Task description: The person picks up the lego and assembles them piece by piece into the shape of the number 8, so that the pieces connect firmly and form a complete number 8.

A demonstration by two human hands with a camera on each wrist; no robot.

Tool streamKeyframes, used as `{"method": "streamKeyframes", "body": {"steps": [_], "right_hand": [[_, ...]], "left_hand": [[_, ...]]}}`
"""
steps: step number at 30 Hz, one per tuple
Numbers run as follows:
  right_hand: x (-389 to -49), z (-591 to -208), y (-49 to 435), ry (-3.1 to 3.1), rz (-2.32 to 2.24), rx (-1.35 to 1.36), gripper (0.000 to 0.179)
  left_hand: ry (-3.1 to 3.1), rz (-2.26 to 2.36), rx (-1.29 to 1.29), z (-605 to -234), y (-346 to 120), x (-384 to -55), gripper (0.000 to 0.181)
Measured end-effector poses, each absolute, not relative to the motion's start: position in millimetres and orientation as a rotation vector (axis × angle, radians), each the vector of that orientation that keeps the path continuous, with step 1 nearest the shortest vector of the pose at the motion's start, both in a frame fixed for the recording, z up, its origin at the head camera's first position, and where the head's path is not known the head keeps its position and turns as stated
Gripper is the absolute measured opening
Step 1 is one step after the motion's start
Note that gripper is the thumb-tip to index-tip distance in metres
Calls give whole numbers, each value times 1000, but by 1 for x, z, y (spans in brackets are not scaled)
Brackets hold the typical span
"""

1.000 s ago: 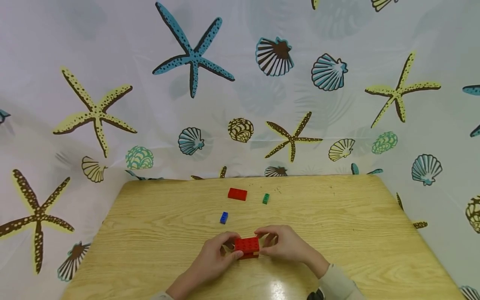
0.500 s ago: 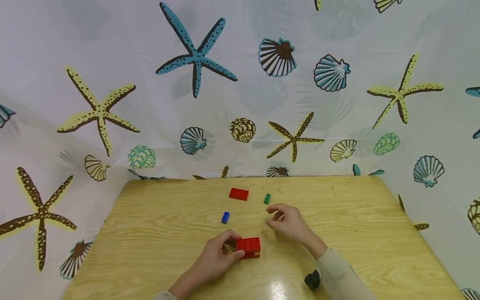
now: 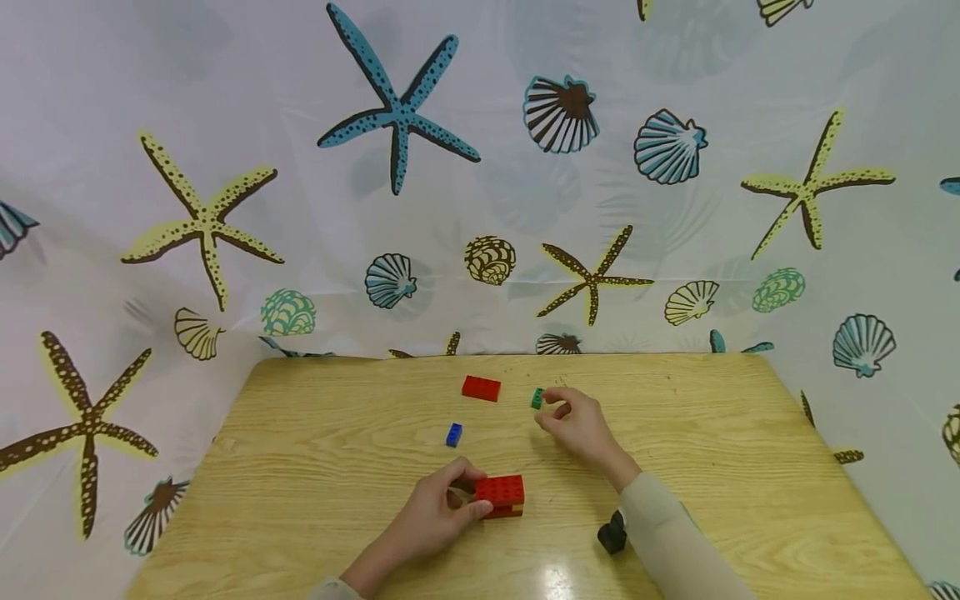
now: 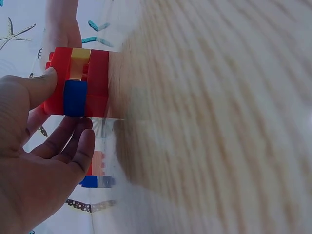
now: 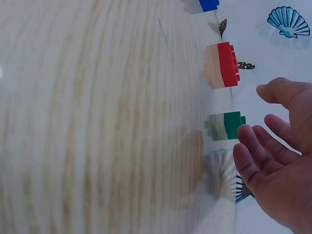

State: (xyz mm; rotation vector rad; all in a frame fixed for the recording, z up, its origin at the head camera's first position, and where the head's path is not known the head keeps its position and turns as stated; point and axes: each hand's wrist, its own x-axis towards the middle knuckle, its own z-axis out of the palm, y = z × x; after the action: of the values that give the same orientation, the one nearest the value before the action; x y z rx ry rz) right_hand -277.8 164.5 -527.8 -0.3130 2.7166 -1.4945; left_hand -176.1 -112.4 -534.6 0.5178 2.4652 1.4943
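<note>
My left hand (image 3: 442, 504) holds a stack of toy bricks (image 3: 501, 493) by its left end on the wooden table, thumb in front and fingers behind. In the left wrist view, the stack has a red brick (image 4: 59, 80) on top and another red brick (image 4: 98, 73) at the bottom. Between them sit a blue brick (image 4: 75, 98) and a yellow brick (image 4: 78, 62). Farther back, my right hand (image 3: 579, 425) reaches over the table with thumb and fingers apart, holding nothing. Its fingertips are right by a small green brick (image 3: 537, 398), which stands studs up.
A flat red brick (image 3: 482, 388) lies left of the green one, toward the table's back edge. Nearer lies a small blue brick (image 3: 453, 435). A black device (image 3: 612, 533) shows beside the right sleeve. Behind the table (image 3: 337, 417) hangs a sheet printed with starfish and shells.
My right hand has left the brick stack and moved away across the table to beside the green brick. The left hand keeps its hold on the stack.
</note>
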Motion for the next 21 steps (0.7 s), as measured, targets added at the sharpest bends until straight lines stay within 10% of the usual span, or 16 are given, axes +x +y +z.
{"method": "streamKeyframes", "body": {"steps": [21], "right_hand": [[-298, -542, 164, 2778, -1451, -270, 46]], "left_hand": [[2422, 1523, 503, -535, -112, -177, 28]]}}
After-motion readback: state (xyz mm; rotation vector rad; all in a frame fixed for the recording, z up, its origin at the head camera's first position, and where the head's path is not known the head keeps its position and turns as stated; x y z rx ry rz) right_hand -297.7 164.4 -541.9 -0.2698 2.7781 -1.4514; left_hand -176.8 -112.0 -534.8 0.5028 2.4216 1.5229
